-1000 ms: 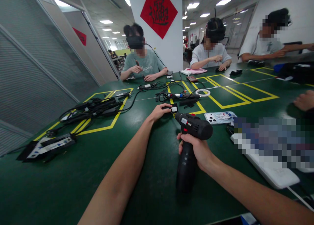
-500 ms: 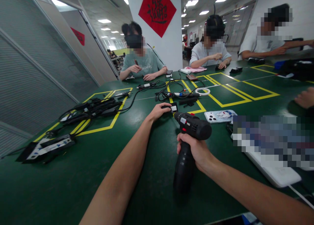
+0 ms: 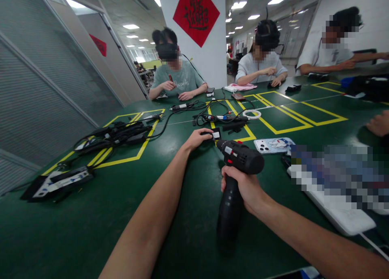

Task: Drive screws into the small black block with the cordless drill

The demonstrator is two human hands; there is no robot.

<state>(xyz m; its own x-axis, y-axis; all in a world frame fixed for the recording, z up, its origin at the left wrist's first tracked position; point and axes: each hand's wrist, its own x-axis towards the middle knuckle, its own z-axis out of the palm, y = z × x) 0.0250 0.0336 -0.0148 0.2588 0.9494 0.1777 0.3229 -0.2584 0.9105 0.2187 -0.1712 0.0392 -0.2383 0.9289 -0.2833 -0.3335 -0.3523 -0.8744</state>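
My right hand (image 3: 244, 185) is wrapped round the grip of a black cordless drill (image 3: 237, 177), whose nose points away from me at a small black and white part (image 3: 215, 134) on the green table (image 3: 91, 214). My left hand (image 3: 197, 138) reaches forward and pinches that small part, holding it down on the tabletop just in front of the drill's tip. The tip touches or nearly touches the part; I cannot tell which.
A phone in a white patterned case (image 3: 272, 145) lies right of the drill, a white flat device (image 3: 337, 214) nearer me. Tangled black cables (image 3: 118, 134) and tools (image 3: 57, 182) lie left. A white ring (image 3: 251, 114) and wires sit beyond. Three people sit across; another person's hand (image 3: 378, 124) rests at right.
Hardly anything differs; both hands, the drill and the small part stay where they were, with only a slight shift of the view.
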